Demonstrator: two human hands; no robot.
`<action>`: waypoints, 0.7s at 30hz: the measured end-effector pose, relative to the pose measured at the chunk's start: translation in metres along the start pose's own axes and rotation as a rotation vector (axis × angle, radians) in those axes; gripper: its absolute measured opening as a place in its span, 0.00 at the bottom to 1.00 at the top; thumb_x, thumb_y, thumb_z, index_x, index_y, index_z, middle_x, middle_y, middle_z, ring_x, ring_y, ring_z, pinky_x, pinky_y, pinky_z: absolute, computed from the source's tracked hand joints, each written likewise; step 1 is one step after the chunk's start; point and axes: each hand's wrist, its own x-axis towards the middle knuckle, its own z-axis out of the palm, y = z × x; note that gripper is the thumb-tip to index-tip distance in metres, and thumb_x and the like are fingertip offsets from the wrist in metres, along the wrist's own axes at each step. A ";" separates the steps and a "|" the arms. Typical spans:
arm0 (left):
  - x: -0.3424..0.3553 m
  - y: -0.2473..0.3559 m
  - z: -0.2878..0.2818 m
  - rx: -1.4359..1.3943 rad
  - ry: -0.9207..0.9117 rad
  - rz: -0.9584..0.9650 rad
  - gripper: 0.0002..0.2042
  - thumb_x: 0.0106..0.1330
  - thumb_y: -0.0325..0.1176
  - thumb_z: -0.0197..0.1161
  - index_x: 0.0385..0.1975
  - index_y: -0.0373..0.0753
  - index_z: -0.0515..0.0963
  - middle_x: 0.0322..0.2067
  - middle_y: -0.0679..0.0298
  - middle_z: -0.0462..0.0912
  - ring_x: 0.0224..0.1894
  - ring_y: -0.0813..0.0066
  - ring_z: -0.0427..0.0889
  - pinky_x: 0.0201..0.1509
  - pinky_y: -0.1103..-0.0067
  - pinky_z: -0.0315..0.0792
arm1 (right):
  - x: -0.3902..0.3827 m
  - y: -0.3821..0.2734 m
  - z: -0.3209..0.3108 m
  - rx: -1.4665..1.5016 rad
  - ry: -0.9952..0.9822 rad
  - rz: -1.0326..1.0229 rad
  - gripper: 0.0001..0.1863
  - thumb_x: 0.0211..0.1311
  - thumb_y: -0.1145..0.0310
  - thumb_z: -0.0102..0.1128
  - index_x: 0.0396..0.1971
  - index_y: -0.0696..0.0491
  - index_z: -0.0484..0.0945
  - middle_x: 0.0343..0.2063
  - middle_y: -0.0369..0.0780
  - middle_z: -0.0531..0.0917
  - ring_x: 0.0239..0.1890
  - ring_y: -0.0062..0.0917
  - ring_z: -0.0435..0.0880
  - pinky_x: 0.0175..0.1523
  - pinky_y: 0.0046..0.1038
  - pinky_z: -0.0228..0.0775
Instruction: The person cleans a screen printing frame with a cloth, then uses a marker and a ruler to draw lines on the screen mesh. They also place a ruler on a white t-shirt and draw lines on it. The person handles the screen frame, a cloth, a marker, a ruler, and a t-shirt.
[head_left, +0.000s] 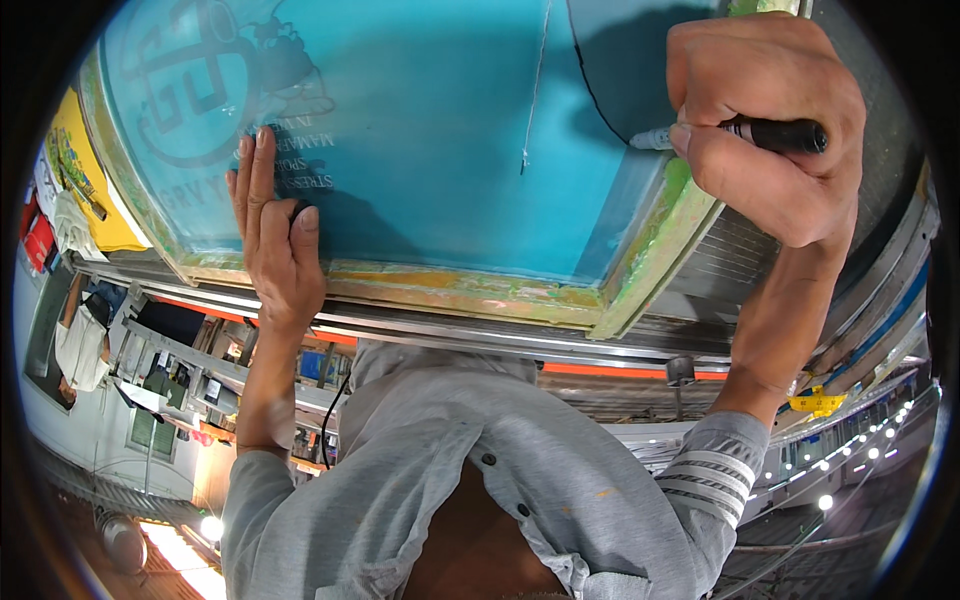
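Observation:
A screen-printing frame (470, 290) of paint-stained wood lies in front of me, with teal mesh (430, 120) stretched across it. My right hand (765, 130) grips a black-and-grey marker (775, 134) over the frame's right side. Its tip meets the mesh at the lower end of a curved black line (590, 85). To the left of that line, a thin pale streak (535, 90) runs down the mesh. My left hand (275, 240) rests on the mesh's lower left, some fingers stretched out. A small black cap-like piece (299, 208) shows between its thumb and fingers, partly hidden.
A dark printed design (215, 85) with lettering covers the mesh's upper left. Metal rails (480, 340) run along the near edge. At left are a yellow sheet (90, 180) and a person in a light top (82, 345). A yellow tape measure-like object (818, 402) sits at right.

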 end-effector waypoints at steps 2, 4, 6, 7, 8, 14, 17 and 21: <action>0.000 0.000 -0.001 0.007 0.002 0.000 0.11 0.76 0.31 0.52 0.30 0.33 0.71 0.70 0.44 0.67 0.77 0.43 0.56 0.78 0.53 0.46 | 0.002 -0.003 -0.002 -0.006 -0.010 0.015 0.04 0.39 0.79 0.57 0.17 0.59 0.70 0.16 0.39 0.70 0.17 0.25 0.66 0.23 0.27 0.52; 0.000 -0.001 -0.002 0.004 0.002 0.004 0.11 0.76 0.31 0.52 0.30 0.34 0.71 0.70 0.44 0.67 0.77 0.43 0.56 0.78 0.52 0.45 | 0.004 -0.009 -0.005 -0.009 -0.021 0.051 0.04 0.40 0.79 0.57 0.18 0.58 0.71 0.17 0.39 0.71 0.18 0.24 0.66 0.24 0.27 0.53; -0.002 0.000 -0.002 0.000 -0.005 0.001 0.11 0.76 0.31 0.52 0.30 0.34 0.70 0.71 0.45 0.67 0.77 0.44 0.56 0.78 0.52 0.45 | 0.001 -0.016 -0.010 -0.017 -0.006 0.117 0.03 0.41 0.79 0.56 0.19 0.58 0.71 0.18 0.38 0.72 0.18 0.23 0.66 0.24 0.26 0.54; 0.000 0.001 -0.002 -0.001 -0.012 0.002 0.11 0.76 0.31 0.52 0.30 0.34 0.70 0.71 0.46 0.66 0.77 0.44 0.56 0.78 0.52 0.45 | -0.003 -0.022 -0.011 -0.013 0.030 0.164 0.03 0.42 0.79 0.56 0.19 0.58 0.72 0.18 0.38 0.73 0.18 0.23 0.66 0.24 0.26 0.55; 0.001 0.001 -0.004 -0.001 -0.014 0.000 0.11 0.76 0.31 0.53 0.30 0.34 0.70 0.72 0.46 0.65 0.77 0.45 0.56 0.78 0.52 0.44 | -0.011 -0.025 -0.002 -0.066 0.111 0.114 0.06 0.42 0.80 0.57 0.23 0.59 0.72 0.22 0.41 0.74 0.21 0.22 0.67 0.27 0.26 0.54; 0.000 0.003 -0.002 -0.003 -0.006 0.011 0.08 0.75 0.27 0.54 0.31 0.34 0.69 0.73 0.47 0.62 0.77 0.44 0.55 0.78 0.48 0.43 | -0.050 -0.030 0.054 0.196 0.688 0.260 0.06 0.56 0.76 0.58 0.33 0.60 0.77 0.30 0.39 0.78 0.29 0.17 0.70 0.33 0.20 0.59; -0.001 0.003 -0.001 0.008 0.026 0.049 0.07 0.74 0.27 0.55 0.32 0.34 0.69 0.73 0.47 0.63 0.77 0.44 0.56 0.77 0.46 0.43 | -0.042 -0.042 0.055 0.197 0.594 0.478 0.06 0.62 0.73 0.56 0.35 0.60 0.79 0.29 0.35 0.79 0.30 0.15 0.72 0.33 0.19 0.61; -0.002 0.001 0.005 0.014 0.040 0.049 0.09 0.76 0.30 0.53 0.33 0.34 0.70 0.74 0.50 0.61 0.78 0.46 0.54 0.78 0.48 0.42 | -0.041 -0.049 0.070 0.337 0.925 0.353 0.07 0.64 0.74 0.59 0.40 0.61 0.78 0.26 0.36 0.79 0.26 0.15 0.73 0.31 0.19 0.63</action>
